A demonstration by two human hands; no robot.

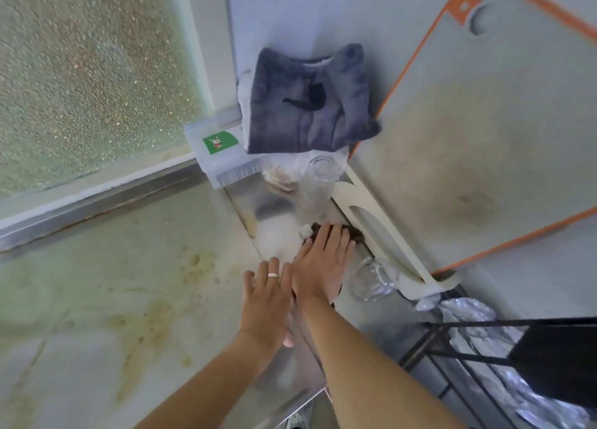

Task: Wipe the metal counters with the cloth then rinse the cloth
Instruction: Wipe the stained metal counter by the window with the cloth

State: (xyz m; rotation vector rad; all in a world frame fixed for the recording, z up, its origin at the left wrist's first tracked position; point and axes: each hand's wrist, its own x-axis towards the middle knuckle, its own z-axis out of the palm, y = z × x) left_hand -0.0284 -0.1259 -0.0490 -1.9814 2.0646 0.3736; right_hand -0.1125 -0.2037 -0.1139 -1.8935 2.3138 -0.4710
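Observation:
A dark brown cloth (353,232) lies on the metal counter (277,241), mostly hidden under my right hand (323,260), which presses flat on it with straight fingers. My left hand (266,296), wearing a ring, rests flat on the counter just left of the right hand, fingers spread and holding nothing. The counter strip runs from the back wall toward me.
A stained surface (113,283) spreads to the left. Clear glass jars (318,183) and a glass (371,280) stand near the cloth. A white rack (381,231) holds an orange-edged cutting board (468,137). A grey towel (307,102) hangs behind. A black wire rack (452,354) stands at right.

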